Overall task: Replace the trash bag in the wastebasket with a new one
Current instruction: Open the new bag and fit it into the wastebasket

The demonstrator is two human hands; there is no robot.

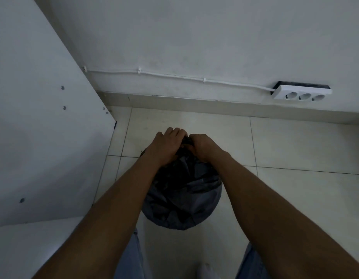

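- The trash bag (182, 190) sat on the floor (295, 150), below the power strip (301, 93).
- The left hand (166, 146) and right hand (202, 147) were both closed on its bunched top.
- Pulling hard could probably tear the thin plastic or loosen the gather, spilling rubbish.
- The wastebasket wasn't clearly visible.

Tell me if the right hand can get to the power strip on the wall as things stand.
Probably not right away: the right hand is closed on the black trash bag, and the power strip sits well off, though nothing blocks the way.
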